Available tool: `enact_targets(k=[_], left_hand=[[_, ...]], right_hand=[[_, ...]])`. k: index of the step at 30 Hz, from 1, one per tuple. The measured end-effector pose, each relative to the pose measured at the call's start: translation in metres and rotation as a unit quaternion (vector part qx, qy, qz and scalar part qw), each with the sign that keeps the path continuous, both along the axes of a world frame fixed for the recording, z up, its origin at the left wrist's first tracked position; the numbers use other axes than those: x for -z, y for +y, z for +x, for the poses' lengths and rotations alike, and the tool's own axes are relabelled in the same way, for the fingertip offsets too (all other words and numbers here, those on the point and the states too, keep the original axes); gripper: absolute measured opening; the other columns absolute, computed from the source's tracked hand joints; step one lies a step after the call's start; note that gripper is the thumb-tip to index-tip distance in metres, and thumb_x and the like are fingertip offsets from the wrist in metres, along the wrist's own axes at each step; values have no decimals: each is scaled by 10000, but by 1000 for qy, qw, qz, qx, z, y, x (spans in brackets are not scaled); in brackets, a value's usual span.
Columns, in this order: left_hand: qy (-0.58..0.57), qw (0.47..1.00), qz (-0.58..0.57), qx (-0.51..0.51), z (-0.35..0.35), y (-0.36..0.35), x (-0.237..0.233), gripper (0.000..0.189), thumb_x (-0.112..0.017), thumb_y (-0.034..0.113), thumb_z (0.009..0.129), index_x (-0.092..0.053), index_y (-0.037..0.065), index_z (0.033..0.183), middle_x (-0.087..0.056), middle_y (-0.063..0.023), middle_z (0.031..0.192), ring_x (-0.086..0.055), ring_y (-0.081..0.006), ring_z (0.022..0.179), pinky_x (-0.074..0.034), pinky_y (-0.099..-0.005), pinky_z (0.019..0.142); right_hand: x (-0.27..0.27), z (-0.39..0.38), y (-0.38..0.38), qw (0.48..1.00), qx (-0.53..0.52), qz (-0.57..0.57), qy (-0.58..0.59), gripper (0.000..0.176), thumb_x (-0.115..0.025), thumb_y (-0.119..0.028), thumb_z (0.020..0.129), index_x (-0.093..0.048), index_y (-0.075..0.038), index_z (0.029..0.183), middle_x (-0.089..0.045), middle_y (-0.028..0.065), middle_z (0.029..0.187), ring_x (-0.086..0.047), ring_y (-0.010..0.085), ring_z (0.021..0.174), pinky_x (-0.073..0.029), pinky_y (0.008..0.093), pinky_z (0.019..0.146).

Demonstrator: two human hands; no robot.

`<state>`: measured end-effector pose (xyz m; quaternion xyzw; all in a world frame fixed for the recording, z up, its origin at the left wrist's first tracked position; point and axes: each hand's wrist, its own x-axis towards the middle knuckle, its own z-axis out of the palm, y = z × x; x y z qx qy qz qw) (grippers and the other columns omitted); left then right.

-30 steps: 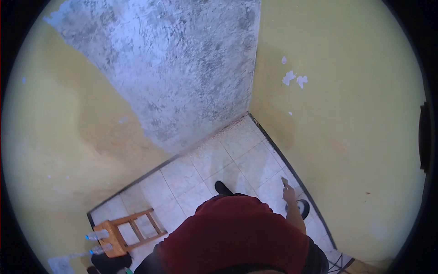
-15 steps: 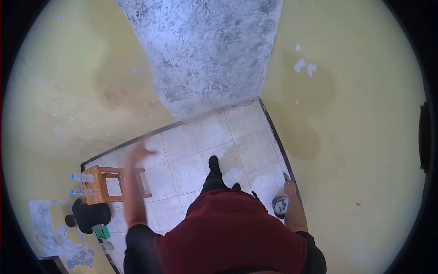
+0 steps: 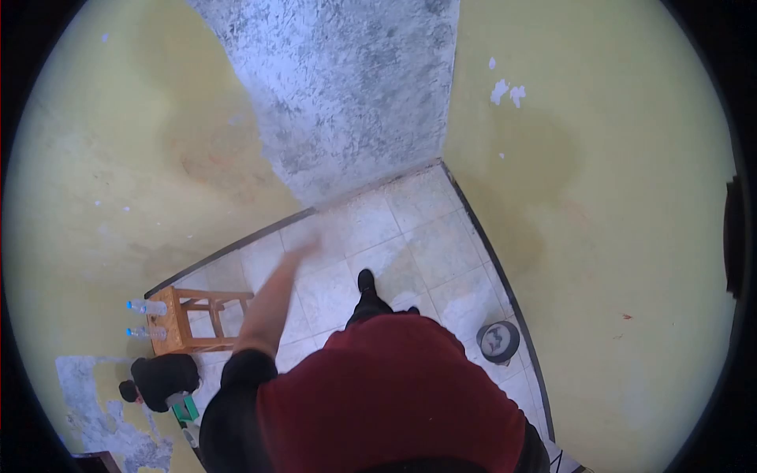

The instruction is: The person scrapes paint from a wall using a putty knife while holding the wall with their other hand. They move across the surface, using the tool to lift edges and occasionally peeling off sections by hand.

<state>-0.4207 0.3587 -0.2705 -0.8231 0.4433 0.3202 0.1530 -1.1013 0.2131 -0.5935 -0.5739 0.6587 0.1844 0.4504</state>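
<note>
My left hand is stretched out ahead over the tiled floor. Motion smears its fingers, so whether it holds anything does not show. Bare wall plaster, grey and white, rises beyond it. My right hand is out of sight; on that side only the dark sleeve appears at my maroon shirt. A dark round bucket with whitish stuff inside stands on the floor to my right, close to the wall.
A wooden stool on the left carries clear plastic bottles with blue caps. Near it a person in black is low by the patchy wall, beside a green box. Yellow painted wall runs along my right.
My left hand has swung to the right and blurred more. My right hand, earlier near the right wall with a small thing in it, has left the view. The camera view has shifted slightly.
</note>
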Motion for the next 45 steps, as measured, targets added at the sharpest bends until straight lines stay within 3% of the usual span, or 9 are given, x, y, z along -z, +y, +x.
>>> enact_targets(k=[2, 6, 15, 21, 32, 36, 41, 44, 45], left_hand=[[109, 945, 191, 240, -63, 38, 136, 747, -588, 587, 917, -497, 59, 1437, -502, -136, 1472, -433, -287, 1384, -254, -457, 1180], [393, 902, -107, -140, -109, 45, 106, 678, -723, 442, 877, -534, 61, 1405, -556, -140, 1411, -556, -259, 1249, -381, -424, 1104], [587, 612, -508, 152, -138, -96, -284, 1235, -439, 1004, 595, -653, -43, 1215, -681, -186, 1189, -612, -304, 1176, -293, -506, 1130], [723, 370, -472, 344, -237, -84, -396, 885, -524, 739, 663, -669, -7, 1116, -696, -159, 1076, -644, -297, 1064, -323, -507, 1109], [789, 293, -425, 335, -229, -121, -384, 244, -681, 252, 786, -698, 59, 934, -722, -108, 869, -703, -286, 858, -378, -510, 1071], [726, 407, -520, 193, -151, -151, -311, 48, -738, 76, 831, -709, 83, 868, -732, -90, 794, -725, -282, 783, -398, -511, 1058], [-137, 987, -77, -25, -49, -111, -29, 545, -639, 418, 881, -568, 218, 1383, -591, -113, 1379, -543, -352, 1271, -419, -484, 1068], [244, 961, -122, -49, -7, 70, 252, 637, -567, 571, 915, -557, 143, 1386, -576, -165, 1376, -503, -330, 1309, -397, -500, 1090], [352, 828, -5, -436, -41, 133, 244, 682, -558, 570, 924, -511, 107, 1423, -543, -158, 1419, -495, -323, 1315, -394, -435, 1105]], right_hand=[[25, -5, 2, 997, 66, 32, -21, 410, -513, -145, 891, -592, -119, 1292, -660, 149, 885, -665, 277, 729, -523, 493, 675], [38, 51, -43, 923, 277, -59, -260, 440, -482, -101, 872, -596, -76, 1296, -643, 123, 817, -576, 230, 538, -492, 428, 482], [-53, 139, -82, 980, 164, -66, -96, 491, -435, -84, 825, -660, -108, 1259, -694, 209, 1055, -704, 347, 819, -588, 419, 606], [-43, 140, -111, 991, 11, -85, -98, 504, -423, -46, 830, -654, -115, 1273, -685, 179, 1080, -692, 354, 821, -594, 440, 597], [51, 94, -50, 987, 64, -98, -114, 504, -418, -32, 838, -648, -113, 1279, -685, 164, 1049, -688, 349, 813, -593, 441, 590], [-17, 82, -28, 990, 115, -64, -59, 477, -436, -64, 857, -640, -146, 1281, -682, 198, 1055, -684, 362, 903, -572, 459, 721], [-39, 55, 8, 992, 107, -43, -48, 460, -420, -67, 916, -609, -174, 1321, -663, 174, 1049, -685, 347, 878, -598, 473, 668], [-71, 72, -7, 998, 33, -43, -21, 381, -429, -82, 948, -612, -100, 1281, -651, 184, 1082, -677, 357, 911, -593, 507, 684], [-78, 77, -9, 999, 33, -35, -16, 373, -428, -83, 951, -612, -88, 1275, -648, 191, 1092, -673, 364, 913, -592, 514, 681]])
